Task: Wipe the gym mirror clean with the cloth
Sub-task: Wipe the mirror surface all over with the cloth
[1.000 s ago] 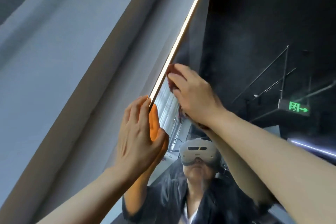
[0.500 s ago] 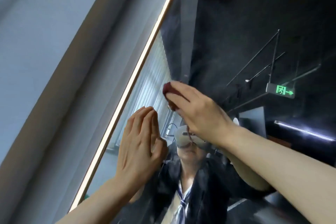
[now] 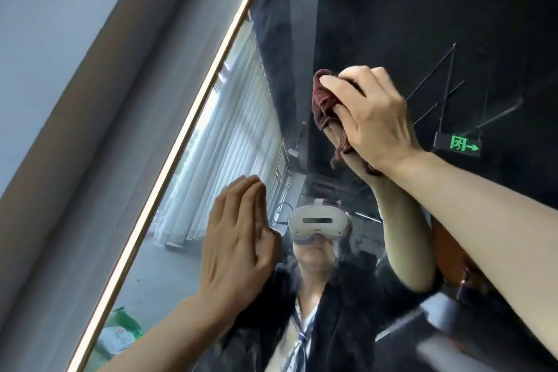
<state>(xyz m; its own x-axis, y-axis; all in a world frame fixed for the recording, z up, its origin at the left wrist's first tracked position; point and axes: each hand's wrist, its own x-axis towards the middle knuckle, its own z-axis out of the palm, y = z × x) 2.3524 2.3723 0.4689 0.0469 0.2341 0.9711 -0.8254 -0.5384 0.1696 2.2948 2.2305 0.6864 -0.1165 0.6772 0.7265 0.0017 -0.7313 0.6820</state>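
**Right hand bunches the cloth on the glass, left palm lies flat**

Right hand [image 3: 374,118], in the upper right of the frame, has its fingers curled over a dark red cloth [image 3: 324,106] and presses the wad against the mirror [image 3: 377,9]. Most of the cloth sits under the palm; a crumpled fold sticks out past the fingertips toward the left, and a ragged end hangs down beside the wrist. The bare forearm runs off to the lower right corner.

Left hand [image 3: 238,238], lower and to the left of centre, is flat on the glass with its fingers straight and close together, pointing up, the thumb tucked along the side. It holds nothing and lies well apart from the cloth, below and to its left. Its forearm leaves the frame at the bottom edge.

Between the two hands the glass reflects the person wearing a white headset [image 3: 317,223] and a dark top, along with the raised arm meeting the right hand at the cloth. A thin lit strip [image 3: 187,136] marks the mirror's edge, slanting from the top centre to the lower left, with a grey wall [image 3: 60,69] beyond it. Pale vertical blinds [image 3: 229,130] show in the reflection just inside that edge, and a green exit sign [image 3: 459,143] glows at the right, level with the right wrist.
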